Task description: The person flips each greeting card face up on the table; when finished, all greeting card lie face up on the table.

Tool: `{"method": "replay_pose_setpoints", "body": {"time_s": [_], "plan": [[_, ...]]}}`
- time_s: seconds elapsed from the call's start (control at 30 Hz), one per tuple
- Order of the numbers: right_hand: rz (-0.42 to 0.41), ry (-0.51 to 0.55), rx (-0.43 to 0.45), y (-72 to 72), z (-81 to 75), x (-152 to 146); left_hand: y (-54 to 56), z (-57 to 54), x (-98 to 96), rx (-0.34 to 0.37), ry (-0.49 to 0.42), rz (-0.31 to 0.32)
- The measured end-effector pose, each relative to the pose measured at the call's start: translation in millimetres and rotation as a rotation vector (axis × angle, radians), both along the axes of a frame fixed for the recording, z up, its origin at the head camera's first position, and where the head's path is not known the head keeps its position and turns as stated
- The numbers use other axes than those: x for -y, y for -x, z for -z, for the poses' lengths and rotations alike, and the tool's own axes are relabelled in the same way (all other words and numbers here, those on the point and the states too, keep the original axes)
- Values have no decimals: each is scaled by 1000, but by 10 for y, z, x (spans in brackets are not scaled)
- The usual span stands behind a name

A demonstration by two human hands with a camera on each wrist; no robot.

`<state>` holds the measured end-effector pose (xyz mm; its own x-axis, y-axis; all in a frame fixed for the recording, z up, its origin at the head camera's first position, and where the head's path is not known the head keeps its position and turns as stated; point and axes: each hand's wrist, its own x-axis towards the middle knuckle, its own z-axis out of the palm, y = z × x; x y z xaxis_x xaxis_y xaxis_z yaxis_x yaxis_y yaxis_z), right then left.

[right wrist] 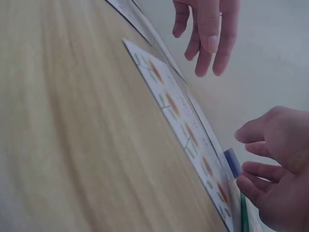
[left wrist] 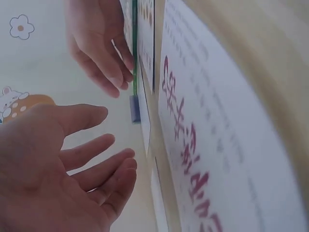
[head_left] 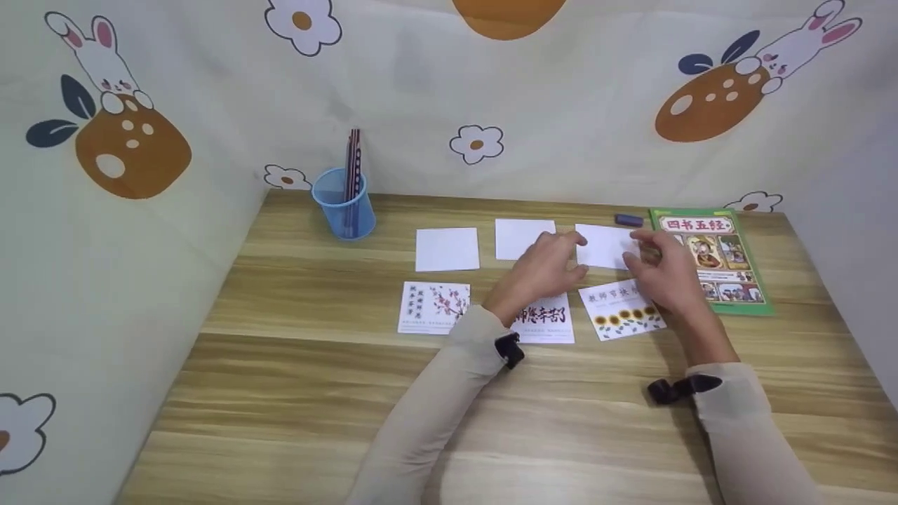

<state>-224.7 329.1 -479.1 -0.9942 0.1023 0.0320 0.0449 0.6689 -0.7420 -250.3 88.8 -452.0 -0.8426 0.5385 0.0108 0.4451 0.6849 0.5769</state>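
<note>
A blank white card (head_left: 603, 245) lies at the back right, between my two hands. On its left side is my left hand (head_left: 541, 268), fingers bent a little and nothing held; it partly covers another white card (head_left: 523, 235). Beside the right edge of the blank card hovers my right hand (head_left: 666, 275), with thumb and fingers apart. Both wrist views show the hands raised off the cards. Closer in lie a sunflower card (head_left: 623, 315) and a card with dark red writing (head_left: 547, 319), partly hidden by the left wrist.
A third white card (head_left: 447, 250) and a blossom card (head_left: 428, 305) lie on the left. Behind them stands a blue pencil cup (head_left: 344, 210). A dark blue eraser-like block (head_left: 628, 220) and a green picture book (head_left: 744, 270) are at the right.
</note>
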Motion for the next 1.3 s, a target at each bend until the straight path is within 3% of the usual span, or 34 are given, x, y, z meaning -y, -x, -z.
{"method": "replay_pose_setpoints", "body": {"time_s": [0.23, 0.43, 0.6, 0.77, 1.1, 1.3], "plan": [[-35, -38, -26, 5, 68, -7, -39, 76, -79, 3, 73, 5], [-100, -111, -103, -7, 117, -34, -55, 119, -108, 33, 60, 42], [-137, -108, -116, -14, 128, -48, -70, 137, -110, 83, 11, 61], [-145, -101, -123, -8, 130, -44, -60, 149, -104, 158, -94, 47], [-135, -65, -49, -17, 106, -10, -60, 137, -139, 495, -547, -176], [-84, -7, 30, -38, 62, -2, -90, 112, -172, 521, -631, -192]]}}
